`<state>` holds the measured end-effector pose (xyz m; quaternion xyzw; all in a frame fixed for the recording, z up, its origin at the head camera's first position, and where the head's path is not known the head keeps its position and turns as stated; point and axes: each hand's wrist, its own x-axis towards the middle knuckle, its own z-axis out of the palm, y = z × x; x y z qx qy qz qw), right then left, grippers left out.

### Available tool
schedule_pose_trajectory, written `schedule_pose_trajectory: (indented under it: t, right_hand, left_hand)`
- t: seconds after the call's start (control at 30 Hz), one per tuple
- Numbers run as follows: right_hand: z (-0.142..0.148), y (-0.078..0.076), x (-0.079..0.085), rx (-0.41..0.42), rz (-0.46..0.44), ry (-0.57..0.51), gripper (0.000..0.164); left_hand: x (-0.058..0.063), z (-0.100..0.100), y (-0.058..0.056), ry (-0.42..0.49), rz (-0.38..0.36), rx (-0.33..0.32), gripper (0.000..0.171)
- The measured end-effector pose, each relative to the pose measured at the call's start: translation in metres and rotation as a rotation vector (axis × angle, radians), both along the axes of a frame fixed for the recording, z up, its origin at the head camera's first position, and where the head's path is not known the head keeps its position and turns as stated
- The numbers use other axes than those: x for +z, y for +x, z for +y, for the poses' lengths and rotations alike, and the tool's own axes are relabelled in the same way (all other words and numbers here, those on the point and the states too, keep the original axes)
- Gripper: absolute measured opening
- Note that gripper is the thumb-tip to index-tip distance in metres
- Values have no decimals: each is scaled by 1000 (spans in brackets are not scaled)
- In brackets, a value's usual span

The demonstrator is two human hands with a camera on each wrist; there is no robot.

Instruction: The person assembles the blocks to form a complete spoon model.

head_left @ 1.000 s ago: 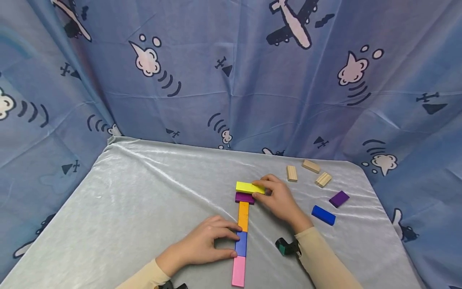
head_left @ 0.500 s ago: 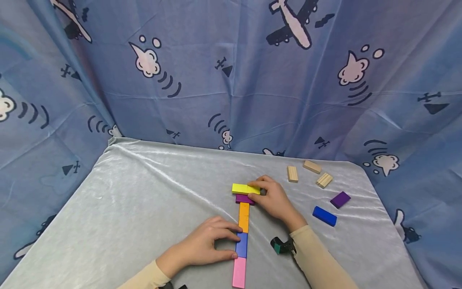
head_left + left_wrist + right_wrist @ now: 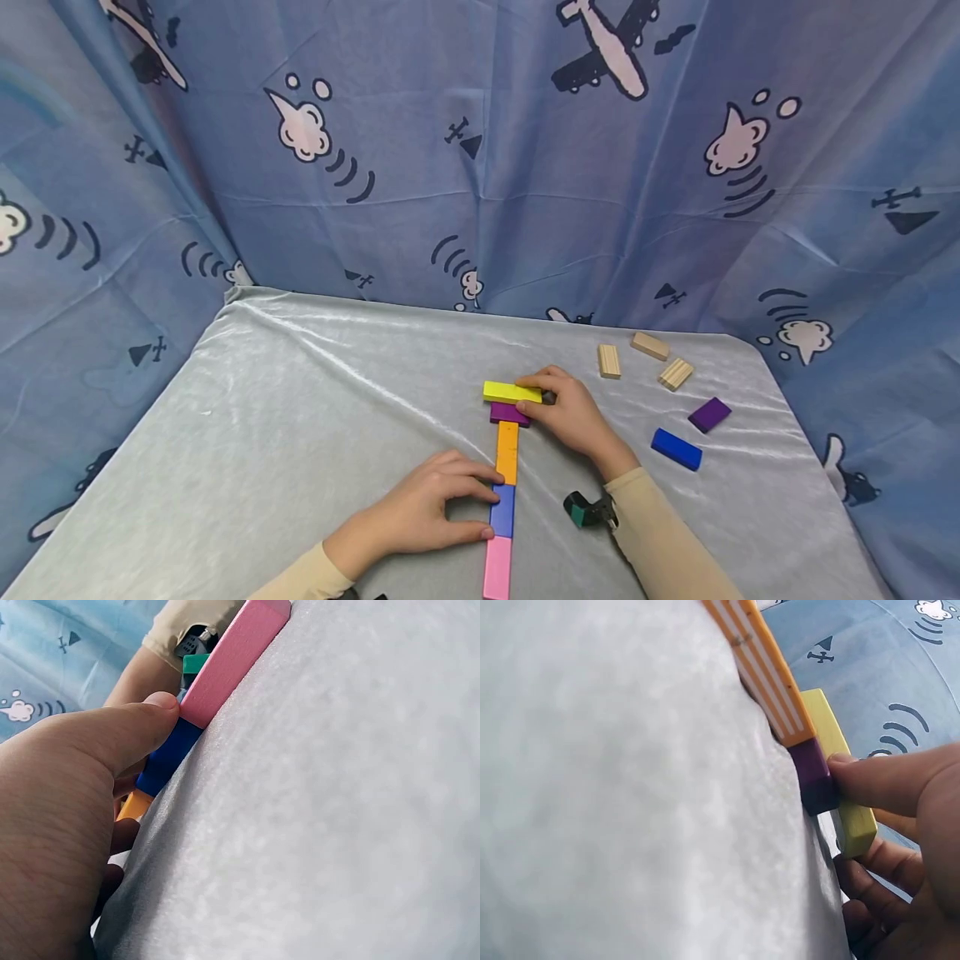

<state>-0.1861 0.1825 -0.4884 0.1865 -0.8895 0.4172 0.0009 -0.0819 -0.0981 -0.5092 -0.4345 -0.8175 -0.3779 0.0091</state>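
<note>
A row of blocks runs away from the near edge: a pink block [image 3: 497,567], a blue block [image 3: 502,511], an orange block [image 3: 507,452], then a purple block [image 3: 509,413] turned crosswise. Beyond it a longer yellow block [image 3: 512,392] also lies crosswise. My right hand [image 3: 568,415] pinches the yellow block's right part between thumb and fingers; in the right wrist view the yellow block [image 3: 856,829] is right against the purple one. The left hand [image 3: 427,504] rests beside the row, thumb near the pink-blue seam and fingertips at the blue and orange blocks.
To the right lie a dark blue block [image 3: 677,449], a second purple block [image 3: 709,414] and, farther back, several plain wooden blocks [image 3: 609,362]. A grey cloth [image 3: 300,433] covers the table. A patterned blue curtain [image 3: 405,167] stands behind it and at both sides.
The right hand has shifted the yellow block a little to the left along the far side of the purple block, then it has stayed nearly still. My left hand has held its place.
</note>
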Motion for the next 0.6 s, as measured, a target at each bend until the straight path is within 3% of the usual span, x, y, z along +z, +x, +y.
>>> schedule_pose_trajectory:
  t: [0.6]
  right_hand:
    - [-2,0,-6,-18,-34,-23,28]
  left_hand:
    - [-1,0,0,13,30,-2,32]
